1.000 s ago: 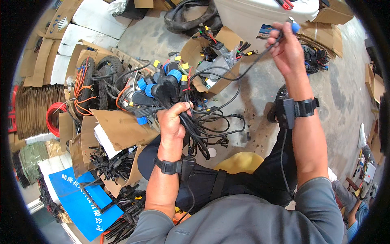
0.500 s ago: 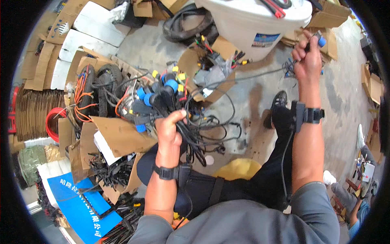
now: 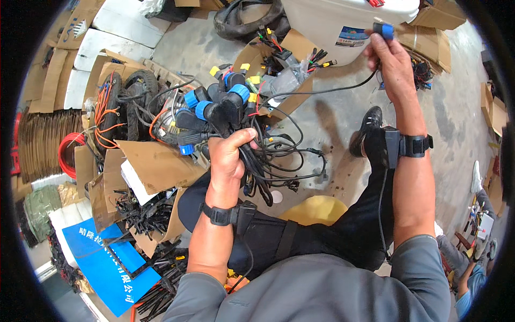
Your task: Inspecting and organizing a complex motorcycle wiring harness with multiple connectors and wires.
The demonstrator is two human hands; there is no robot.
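Note:
My left hand [image 3: 229,156] is wrapped round a bundle of black cables with connectors [image 3: 232,104], several of them with blue rings and some with yellow ends. The looped cables [image 3: 260,180] hang below this fist. Up at the right, my right hand [image 3: 394,67] grips one black connector with a blue ring [image 3: 384,30] between thumb and fingers. From that hand a thin black cable [image 3: 332,92] runs left toward the bundle, slightly slack. Where it joins the bundle is hidden among the other cables.
An open carton [image 3: 300,48] of wired parts stands beyond the bundle, beside a large white tub [image 3: 316,27]. At my left are a carton of black cables [image 3: 161,166], tyres [image 3: 140,99] and a blue sign [image 3: 110,268]. Another person [image 3: 475,279] sits at far right.
My right hand has moved left and away from me with the connector, and its cable sags more. My left hand still holds the bundle, shifted slightly to the right.

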